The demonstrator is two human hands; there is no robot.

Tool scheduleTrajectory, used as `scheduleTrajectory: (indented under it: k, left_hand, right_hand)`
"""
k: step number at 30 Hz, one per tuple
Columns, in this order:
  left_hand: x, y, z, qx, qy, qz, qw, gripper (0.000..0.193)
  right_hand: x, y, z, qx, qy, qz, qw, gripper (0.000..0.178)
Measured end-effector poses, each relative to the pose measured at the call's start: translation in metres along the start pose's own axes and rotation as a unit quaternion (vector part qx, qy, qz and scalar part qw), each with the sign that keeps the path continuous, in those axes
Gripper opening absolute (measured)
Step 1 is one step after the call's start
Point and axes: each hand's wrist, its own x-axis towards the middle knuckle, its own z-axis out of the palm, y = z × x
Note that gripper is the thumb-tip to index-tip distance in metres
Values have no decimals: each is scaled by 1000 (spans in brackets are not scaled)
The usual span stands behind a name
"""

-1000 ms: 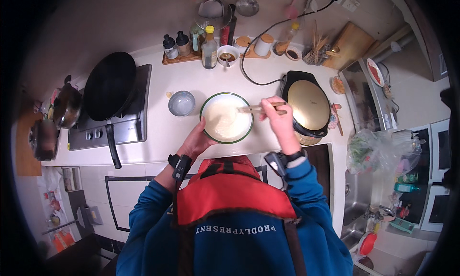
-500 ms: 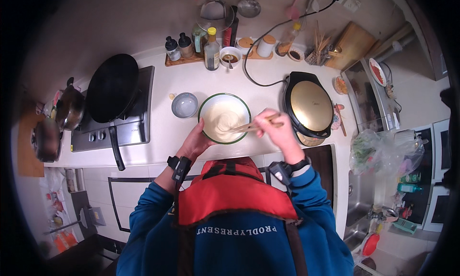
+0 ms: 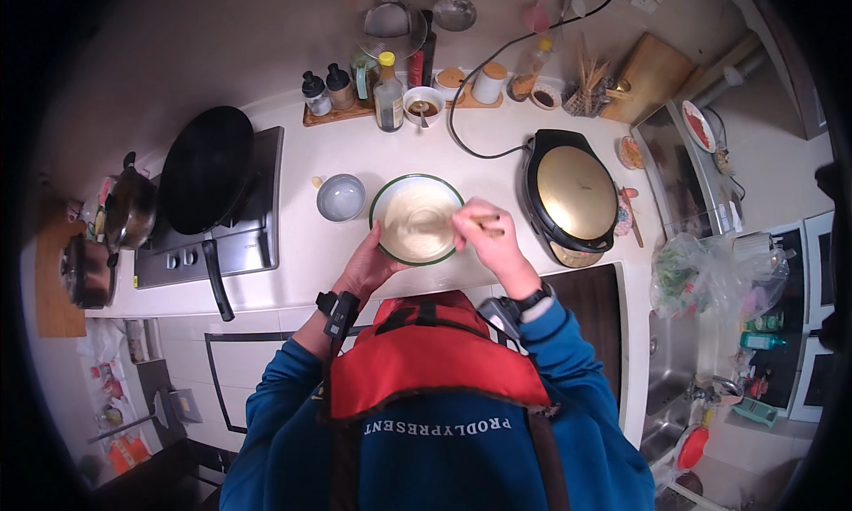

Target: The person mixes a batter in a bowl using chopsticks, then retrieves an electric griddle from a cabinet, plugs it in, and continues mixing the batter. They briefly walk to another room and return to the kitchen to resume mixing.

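A pale counter (image 3: 311, 271) ran along a plain beige wall (image 3: 222, 41), lit dimly from above. A gas hob (image 3: 248, 236) sat at the counter's left end, a steel sink (image 3: 670, 378) beyond its right end. Ladles (image 3: 454, 10) hung on the wall over a wooden tray (image 3: 346, 113) of bottles at the far edge. White cabinet fronts (image 3: 257, 396) stood below.

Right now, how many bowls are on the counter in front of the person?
2: the green-rimmed mixing bowl at the hands, and a small grey bowl just left of it. Others may sit among the back jars.
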Motion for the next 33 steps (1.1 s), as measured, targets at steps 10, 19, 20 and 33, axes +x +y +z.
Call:
scheduleTrajectory:
  k: [10,19,20,33]
  left_hand:
    - [0,-1,-7,-10,7,-2,1000,74]
    - [2,0,-6,0,22,-8,1000,73]
    - [2,0,-6,-1,47,5,999,73]
    - [3,-7,-2,-19,-16,-17,1000,68]
  right_hand:
    - [1,-20,2,2,44,46,998,17]
    - [-8,2,1,54,93,62,992,15]
    - [-9,2,-1,6,110,116,987,16]
    - [-8,-3,-3,16,171,40,984,18]
